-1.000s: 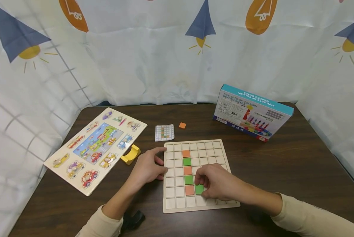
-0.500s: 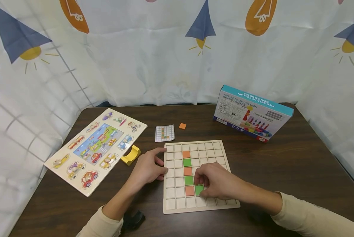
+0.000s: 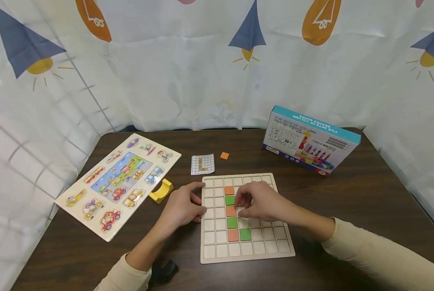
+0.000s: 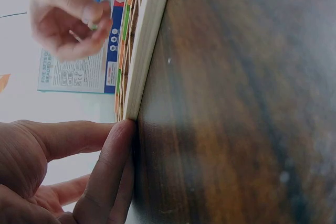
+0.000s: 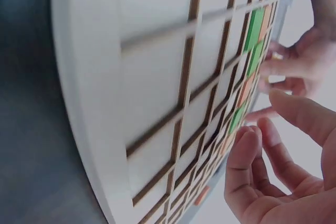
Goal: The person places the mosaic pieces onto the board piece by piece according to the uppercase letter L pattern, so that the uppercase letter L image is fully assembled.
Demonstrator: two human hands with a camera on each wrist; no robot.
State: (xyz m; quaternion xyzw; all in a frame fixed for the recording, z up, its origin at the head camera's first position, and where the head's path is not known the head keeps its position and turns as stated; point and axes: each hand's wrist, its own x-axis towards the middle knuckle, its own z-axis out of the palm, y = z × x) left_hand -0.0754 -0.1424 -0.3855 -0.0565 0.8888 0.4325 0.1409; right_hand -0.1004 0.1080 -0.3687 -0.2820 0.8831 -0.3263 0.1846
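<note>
The wooden grid board (image 3: 258, 247) lies flat on the table. One of its columns holds alternating orange tiles (image 3: 233, 235) and green tiles (image 3: 232, 222). Beside the lowest orange tile, a separate green tile (image 3: 245, 234) sits flush in its square. My left hand (image 3: 180, 206) rests spread fingertips against the board's left edge; the left wrist view shows a finger (image 4: 113, 153) touching the side. Above the board's middle, my right hand (image 3: 262, 202) hovers with loosely bent fingers. Its thumb and fingertips are apart in the right wrist view, with nothing visible between them.
Behind the board lie a printed pattern card (image 3: 202, 164) and a loose orange tile (image 3: 224, 155). A vehicle puzzle board (image 3: 120, 186) and a yellow arched block (image 3: 161, 191) are at left. A toy box (image 3: 309, 141) stands back right; a black object (image 3: 164, 271) lies near the front.
My right hand has let go of the lower green tile and moved away from me, up over the middle of the board. The tile stays in its square. My left hand keeps its place.
</note>
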